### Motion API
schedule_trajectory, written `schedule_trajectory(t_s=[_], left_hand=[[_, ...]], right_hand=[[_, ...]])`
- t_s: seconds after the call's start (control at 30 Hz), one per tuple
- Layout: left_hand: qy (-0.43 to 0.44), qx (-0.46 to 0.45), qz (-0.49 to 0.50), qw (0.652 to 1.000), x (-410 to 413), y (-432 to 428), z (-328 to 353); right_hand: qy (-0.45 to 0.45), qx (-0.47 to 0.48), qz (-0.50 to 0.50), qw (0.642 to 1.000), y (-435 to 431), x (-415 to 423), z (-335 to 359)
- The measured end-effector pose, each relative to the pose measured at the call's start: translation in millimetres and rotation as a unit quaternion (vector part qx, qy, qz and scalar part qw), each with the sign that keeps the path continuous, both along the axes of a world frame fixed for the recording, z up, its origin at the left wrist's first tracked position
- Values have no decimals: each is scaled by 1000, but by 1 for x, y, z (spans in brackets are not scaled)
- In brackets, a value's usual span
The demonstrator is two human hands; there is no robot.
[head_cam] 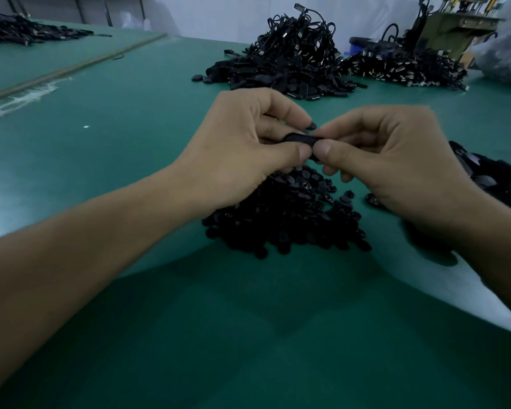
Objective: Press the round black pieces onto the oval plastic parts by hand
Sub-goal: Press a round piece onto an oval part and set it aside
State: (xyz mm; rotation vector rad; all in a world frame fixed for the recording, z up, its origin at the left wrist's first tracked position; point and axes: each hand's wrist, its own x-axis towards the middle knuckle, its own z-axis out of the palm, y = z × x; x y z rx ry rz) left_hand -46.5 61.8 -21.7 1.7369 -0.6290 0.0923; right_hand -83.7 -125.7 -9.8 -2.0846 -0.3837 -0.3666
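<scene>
**Above the button pile, both hands pinch one oval part**

Between the two thumbs, at the centre of the view, a black oval plastic part [300, 138] is held edge-on. The left hand [236, 149] pinches its left end with thumb and curled forefinger. The right hand [396, 160] pinches the right end the same way, and the two thumb tips almost meet on the near edge. The part's long axis runs left to right, roughly level, so each hand has one end and neither is nearer. I cannot tell whether a round piece is already seated in it, since the fingers cover the faces.

Directly below the hands lies the pile of round black pieces [289, 219], on the green tabletop [130, 128]. More dark oval parts [490, 178] lie just right of the right wrist. Well beyond the hands is a tall heap of black parts with cables [283, 72]. The press itself looks like a squeeze between thumbs and forefingers across the part's thin side.
</scene>
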Motion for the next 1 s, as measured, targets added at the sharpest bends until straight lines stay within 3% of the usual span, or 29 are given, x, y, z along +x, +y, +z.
schedule_trajectory(t_s=[0.2, 0.73, 0.93, 1.0], left_hand=[[51, -55, 2, 997, 0, -1, 0], [-48, 9, 31, 998, -1, -5, 3], [-80, 28, 53, 995, 12, -6, 3], [-61, 30, 92, 993, 29, -1, 3]], right_hand=[[-3, -13, -5, 1000, -1, 1, 0], [3, -17, -5, 1000, -4, -2, 8], [7, -64, 4, 998, -19, 2, 12], [2, -143, -34, 989, -31, 6, 12]])
